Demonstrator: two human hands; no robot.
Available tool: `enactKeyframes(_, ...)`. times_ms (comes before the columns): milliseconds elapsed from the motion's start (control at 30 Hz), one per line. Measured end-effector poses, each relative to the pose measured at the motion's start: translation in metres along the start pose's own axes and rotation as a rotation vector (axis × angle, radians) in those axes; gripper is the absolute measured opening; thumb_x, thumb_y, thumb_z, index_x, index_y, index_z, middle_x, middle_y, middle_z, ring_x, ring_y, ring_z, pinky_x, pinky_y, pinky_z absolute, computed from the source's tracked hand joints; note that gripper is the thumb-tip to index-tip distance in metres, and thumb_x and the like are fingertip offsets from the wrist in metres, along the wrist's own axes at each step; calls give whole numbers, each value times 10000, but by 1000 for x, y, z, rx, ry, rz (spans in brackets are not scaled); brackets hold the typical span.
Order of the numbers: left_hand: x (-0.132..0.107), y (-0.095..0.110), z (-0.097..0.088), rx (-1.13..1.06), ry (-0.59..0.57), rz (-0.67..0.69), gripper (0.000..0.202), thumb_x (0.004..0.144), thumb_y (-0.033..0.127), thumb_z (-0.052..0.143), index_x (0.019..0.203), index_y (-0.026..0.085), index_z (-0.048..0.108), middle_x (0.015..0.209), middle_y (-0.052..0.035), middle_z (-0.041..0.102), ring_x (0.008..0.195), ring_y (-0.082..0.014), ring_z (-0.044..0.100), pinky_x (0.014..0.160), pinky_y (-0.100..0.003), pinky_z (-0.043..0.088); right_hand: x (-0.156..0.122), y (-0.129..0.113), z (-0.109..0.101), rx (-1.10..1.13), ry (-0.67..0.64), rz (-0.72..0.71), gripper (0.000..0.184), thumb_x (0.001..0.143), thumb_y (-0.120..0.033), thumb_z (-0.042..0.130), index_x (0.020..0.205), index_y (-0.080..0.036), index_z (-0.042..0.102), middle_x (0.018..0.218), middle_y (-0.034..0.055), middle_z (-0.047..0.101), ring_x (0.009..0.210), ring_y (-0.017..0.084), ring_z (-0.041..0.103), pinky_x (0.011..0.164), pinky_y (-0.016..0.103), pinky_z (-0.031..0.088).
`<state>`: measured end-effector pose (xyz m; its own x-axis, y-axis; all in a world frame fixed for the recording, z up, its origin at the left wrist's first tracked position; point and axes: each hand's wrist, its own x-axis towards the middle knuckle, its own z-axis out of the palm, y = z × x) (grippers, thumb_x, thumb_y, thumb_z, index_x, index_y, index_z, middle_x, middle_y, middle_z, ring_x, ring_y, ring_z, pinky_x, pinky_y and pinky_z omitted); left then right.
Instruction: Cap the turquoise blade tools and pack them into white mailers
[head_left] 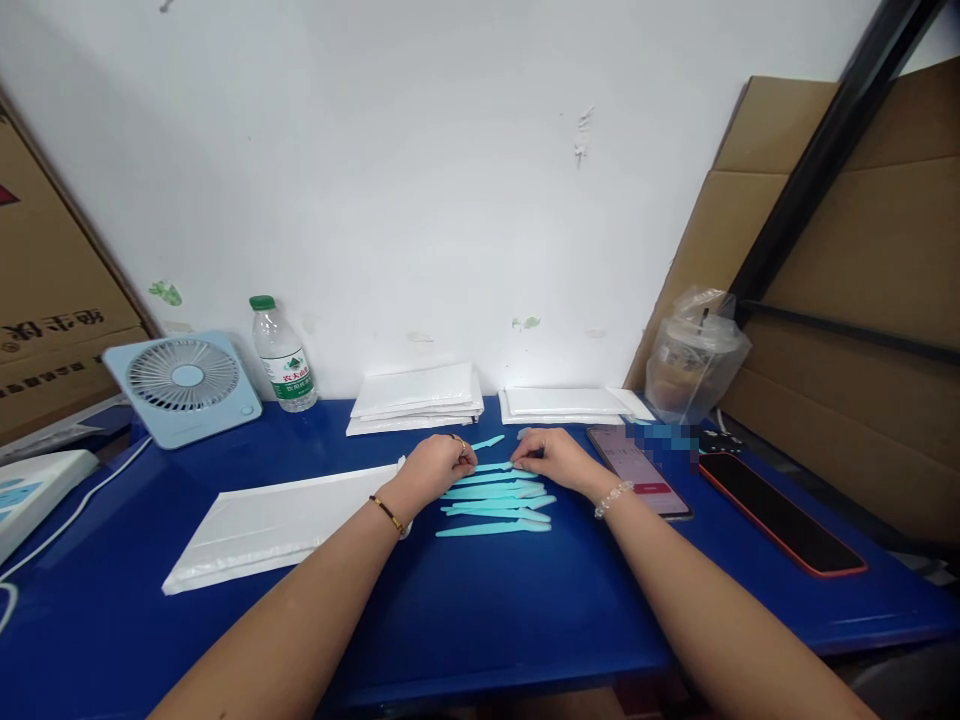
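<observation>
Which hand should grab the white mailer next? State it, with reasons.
Left, probably: the left hand lies beside the white mailer; the right hand sits beyond the teal plastic sticks, nearer the phone.

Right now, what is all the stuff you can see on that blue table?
slim teal plastic sticks: about seven, teal, mid-table between the hands
flat white padded bag: one, white, left of the sticks
stacks of white padded bags: two, white, by the wall
square desk fan: one, pale blue, back left
clear plastic water bottle: one, green cap, beside the fan
smartphones: two, one lit, one dark with red case, right
plastic drink cup in clear bag: one, brownish, back right
brown cardboard boxes: at least two, brown, far left and right
blue table: one, blue, under everything
left hand: one, gold bracelet, fingertips at the sticks
right hand: one, bead bracelet, fingertips at the sticks
</observation>
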<state>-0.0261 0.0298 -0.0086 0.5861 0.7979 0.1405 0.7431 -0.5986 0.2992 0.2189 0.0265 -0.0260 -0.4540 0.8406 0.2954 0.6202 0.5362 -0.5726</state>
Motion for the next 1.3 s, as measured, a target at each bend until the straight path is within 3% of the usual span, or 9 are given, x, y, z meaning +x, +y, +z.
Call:
enactKeyframes(133,-3,0,-1,54,104,-13,246,842,326,504,984,216,671,1022,-34,637,910,-187,580,768,-263,433,2,14,-6,-166,191,44,213,833,-218,548,983,-196,698,1012,76,651,959,208,575,891,349,427)
enactKeyframes(200,-5,1,0,104,128,-17,317,867,342,463,1094,209,641,1107,-54,603,999,-212,551,825,-289,427,4,20,-5,-242,230,69,235,828,-189,546,1012,-192,692,1054,90,641,1004,226,555,925,380,406)
enactKeyframes(433,-4,4,8,153,35,86,391,912,346,359,1157,190,622,1105,-69,591,996,-210,531,844,-299,433,8,16,3,-189,205,87,149,792,-156,596,823,-219,727,863,40,685,851,193,607,797,318,456)
enactKeyframes(833,-2,0,7,103,11,91,379,887,257,366,1160,207,624,1106,-69,578,948,-202,531,783,-288,442,7,18,5,-164,224,63,137,787,-150,594,815,-206,716,843,41,672,820,178,605,779,307,451)
enactKeyframes(1000,-2,3,5,17,-4,114,418,913,390,337,1028,192,686,1083,-75,580,971,-206,527,833,-296,424,8,10,10,-86,143,3,145,796,-153,577,814,-196,715,846,36,668,781,157,607,742,277,456)
enactKeyframes(1100,-6,4,0,-33,-55,114,493,881,527,359,1131,202,632,1141,-79,556,1043,-225,504,881,-308,403,5,1,7,-72,58,26,185,840,-248,537,864,-197,713,885,49,655,812,166,599,751,290,455)
enactKeyframes(1167,-11,7,-5,-42,-93,118,663,758,639,496,1259,208,527,1210,-89,516,1098,-257,471,894,-319,396,-1,-9,2,-89,-29,40,314,818,-390,567,1055,-208,665,1054,76,616,963,208,563,825,328,440)
enactKeyframes(1233,-17,14,-9,-25,-121,114,865,610,664,632,1315,199,449,1232,-102,495,1119,-284,448,896,-332,397,-11,-22,-5,-138,-144,31,667,687,-528,665,1261,-219,524,1230,100,515,1118,267,468,912,387,398)
enactKeyframes(1300,-23,25,-11,9,-142,105,810,607,590,676,1277,185,465,1178,-105,523,1091,-282,461,882,-337,405,-23,-38,-9,-209,-243,8,894,567,-581,725,1329,-216,434,1264,109,464,1146,302,420,937,433,371)
